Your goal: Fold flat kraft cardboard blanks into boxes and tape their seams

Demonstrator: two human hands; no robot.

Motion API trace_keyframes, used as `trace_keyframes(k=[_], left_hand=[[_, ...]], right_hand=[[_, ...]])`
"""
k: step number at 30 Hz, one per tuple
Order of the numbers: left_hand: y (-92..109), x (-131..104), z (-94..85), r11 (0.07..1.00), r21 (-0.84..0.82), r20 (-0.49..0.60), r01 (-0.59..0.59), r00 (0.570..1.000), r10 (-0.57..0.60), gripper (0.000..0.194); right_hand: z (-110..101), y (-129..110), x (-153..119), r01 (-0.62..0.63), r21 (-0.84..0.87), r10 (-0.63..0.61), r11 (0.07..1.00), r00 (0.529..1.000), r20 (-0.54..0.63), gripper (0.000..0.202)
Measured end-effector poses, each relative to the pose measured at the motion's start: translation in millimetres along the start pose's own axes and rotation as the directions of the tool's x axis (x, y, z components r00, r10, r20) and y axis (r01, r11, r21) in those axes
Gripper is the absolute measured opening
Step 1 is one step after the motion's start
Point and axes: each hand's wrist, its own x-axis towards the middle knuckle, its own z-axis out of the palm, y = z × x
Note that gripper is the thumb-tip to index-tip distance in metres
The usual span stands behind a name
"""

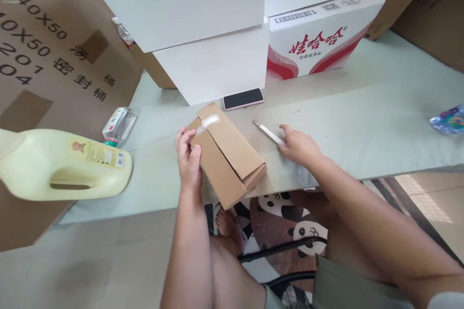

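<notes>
My left hand (190, 159) grips a small brown cardboard box (235, 149) by its left side, fingers bent over the top edge. The box is tilted at the table's front edge. Clear tape crosses the far end of its top seam, and a dark gap runs between the two flaps nearer me. To the right of the box, my right hand (299, 145) is closed at the near end of a slim white box cutter (270, 133), its index finger stretched forward. The cutter lies low over the tabletop, its tip pointing away to the left.
A phone (243, 100) lies behind the box, in front of stacked white cartons (217, 65). A red-printed carton (319, 43) stands at back right. On the left are a yellow jug (105, 169), a clear bottle (119, 124) and a large carton (61, 48). A blue plastic package (449, 119) lies far right.
</notes>
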Motion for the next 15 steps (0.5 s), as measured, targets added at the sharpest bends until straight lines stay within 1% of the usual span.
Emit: trace_keyframes(k=[1, 2, 3, 4, 5, 6, 7, 8, 9, 10, 11, 12, 13, 15], left_hand=[[0.0, 0.4, 2.1, 1.0, -0.004, 0.004, -0.005, 1.0, 0.005, 0.054], [0.1, 0.7, 4.1, 1.0, -0.005, 0.004, -0.012, 1.0, 0.012, 0.054], [0.3, 0.8, 6.0, 1.0, -0.001, 0.003, -0.021, 1.0, 0.021, 0.054], [0.8, 0.7, 7.9, 0.999, 0.008, 0.005, -0.031, 1.0, 0.031, 0.054], [1.7, 0.0, 9.6, 0.999, 0.021, 0.01, -0.043, 0.999, 0.043, 0.054], [3.1, -1.1, 11.4, 0.998, 0.035, 0.016, -0.058, 0.998, 0.058, 0.054], [4.9, -2.7, 13.3, 0.996, 0.048, 0.023, -0.075, 0.997, 0.074, 0.053], [7.2, -4.7, 15.3, 0.994, 0.055, 0.038, -0.091, 0.995, 0.089, 0.053], [9.6, -6.9, 17.4, 0.993, 0.056, 0.059, -0.105, 0.993, 0.102, 0.051], [12.0, -9.1, 19.6, 0.992, 0.052, 0.085, -0.117, 0.99, 0.112, 0.051], [14.2, -11.3, 21.8, 0.991, 0.043, 0.116, -0.124, 0.986, 0.118, 0.051], [16.1, -13.2, 24.0, 0.991, 0.033, 0.147, -0.127, 0.982, 0.121, 0.051], [17.6, -14.7, 25.9, 0.991, 0.024, 0.173, -0.128, 0.977, 0.122, 0.051], [19.5, -16.7, 29.0, 0.992, 0.016, 0.197, -0.125, 0.973, 0.119, 0.052]], right_hand=[[-1.7, -1.9, 0.8, -0.004, 0.081, 0.002, 0.997, 1.0, 0.023, 0.065], [-4.1, -5.0, 1.1, -0.008, 0.198, 0.001, 0.98, 0.999, 0.037, 0.066], [-7.5, -8.9, 0.8, -0.018, 0.345, 0.003, 0.939, 0.999, 0.044, 0.064], [-12.2, -13.5, -0.5, -0.032, 0.506, 0.011, 0.862, 0.999, 0.045, 0.058], [-18.3, -18.7, -3.1, -0.036, 0.657, 0.017, 0.753, 0.999, 0.035, 0.05], [-25.6, -24.3, -7.4, -0.008, 0.774, 0.014, 0.633, 1.0, -0.001, 0.04], [-34.1, -30.3, -13.4, 0.054, 0.845, 0.002, 0.531, 0.998, -0.065, 0.031], [-43.1, -36.5, -21.3, 0.141, 0.874, -0.018, 0.464, 0.989, -0.149, 0.022], [-52.3, -42.8, -30.5, 0.249, 0.866, -0.057, 0.434, 0.967, -0.249, 0.016], [-60.9, -49.2, -40.6, 0.34, 0.833, -0.109, 0.437, 0.939, -0.326, 0.019], [-68.1, -55.3, -50.8, 0.415, 0.793, -0.161, 0.447, 0.909, -0.385, 0.027], [-73.6, -60.9, -60.1, 0.472, 0.754, -0.215, 0.458, 0.881, -0.421, 0.032], [-76.8, -65.8, -68.0, 0.514, 0.718, -0.263, 0.469, 0.858, -0.442, 0.031], [-77.0, -72.6, -77.6, 0.574, 0.66, -0.342, 0.485, 0.819, -0.461, 0.016]])
